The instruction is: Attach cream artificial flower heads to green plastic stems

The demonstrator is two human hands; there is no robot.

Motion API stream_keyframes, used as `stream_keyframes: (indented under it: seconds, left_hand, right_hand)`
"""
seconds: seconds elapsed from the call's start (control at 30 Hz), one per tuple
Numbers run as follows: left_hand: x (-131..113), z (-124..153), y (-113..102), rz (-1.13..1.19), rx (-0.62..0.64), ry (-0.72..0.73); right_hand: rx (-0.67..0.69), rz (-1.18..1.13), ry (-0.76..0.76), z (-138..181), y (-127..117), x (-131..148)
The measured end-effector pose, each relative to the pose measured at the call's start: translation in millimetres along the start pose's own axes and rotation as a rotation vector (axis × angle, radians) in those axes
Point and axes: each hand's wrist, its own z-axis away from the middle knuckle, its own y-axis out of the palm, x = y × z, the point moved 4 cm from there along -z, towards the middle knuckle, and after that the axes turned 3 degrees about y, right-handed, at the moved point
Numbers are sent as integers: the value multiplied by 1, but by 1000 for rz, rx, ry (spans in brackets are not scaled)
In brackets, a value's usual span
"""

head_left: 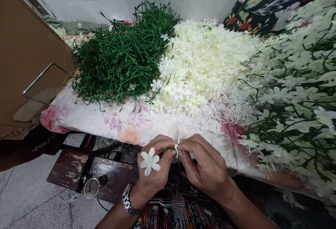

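My left hand (157, 159), with a steel watch at its wrist, is closed around an artificial flower stem, of which only a bit of green (163, 150) shows at the fingers. One open white flower (150, 161) sticks out over the back of this hand. Meeting it at the fingertips, my right hand (203, 160) pinches a small white flower (176, 148), seen edge-on. Both hands are just off the front edge of the cloth-covered table. Beyond them lie a heap of green stems (118, 57) and a heap of loose white blossoms (204, 61).
Assembled white flower sprays (296, 117) crowd the right side. A cardboard box (31, 47) stands at the left. White stamen pieces (236, 106) lie on the floral cloth (168, 124). Below left is a dark wooden bench (115, 169) with a clear ring-shaped item (91, 188).
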Motion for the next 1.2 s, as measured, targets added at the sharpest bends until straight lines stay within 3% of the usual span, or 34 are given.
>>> stream_keyframes:
  seconds: [0.27, 0.43, 0.7, 0.93, 1.2]
  left_hand:
    - [17, 11, 2, 365, 36, -272]
    - [23, 14, -4, 441, -94, -364]
    - [10, 7, -10, 83, -43, -213]
    - [-2, 4, -10, 4, 32, -76]
    - [-9, 5, -9, -170, 66, 91]
  right_hand:
    - [32, -264, 339, 4, 0, -17]
    - [28, -374, 456, 10, 0, -26]
    - [80, -375, 362, 0, -6, -18]
    - [128, -200, 184, -15, -19, 1]
    - [197, -56, 75, -18, -19, 7]
